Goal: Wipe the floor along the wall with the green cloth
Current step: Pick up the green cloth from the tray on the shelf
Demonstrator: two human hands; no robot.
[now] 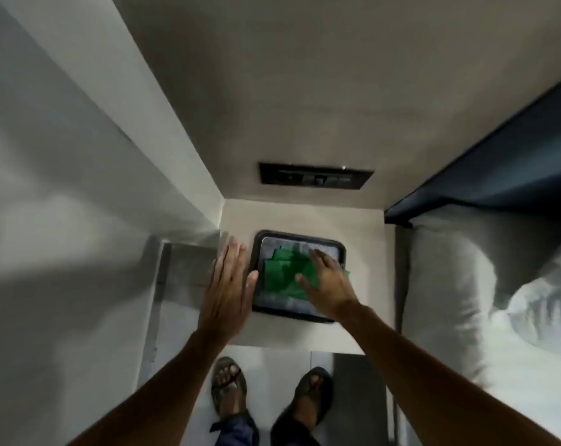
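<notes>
Green cloth (284,274) lies crumpled in dark tray (300,237) on counter (362,252), not yet lifted. Right hand (329,283) over cloth, fingers spread; grip not discernible. Left hand (229,289) flat, open, empty, beside tray's left rim. Wiping not begun; floor (269,368) untouched. Motion blur throughout; cloth's right part hidden under hand; wall-floor junction out of view; black wall panel (316,179) unidentifiable.

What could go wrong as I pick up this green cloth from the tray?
The right hand lies on the green cloth, which rests on a pale layer in the black tray; lifting may drag that along. The tray sits on a small table and could slide. The left hand is open, beside the tray.
</notes>
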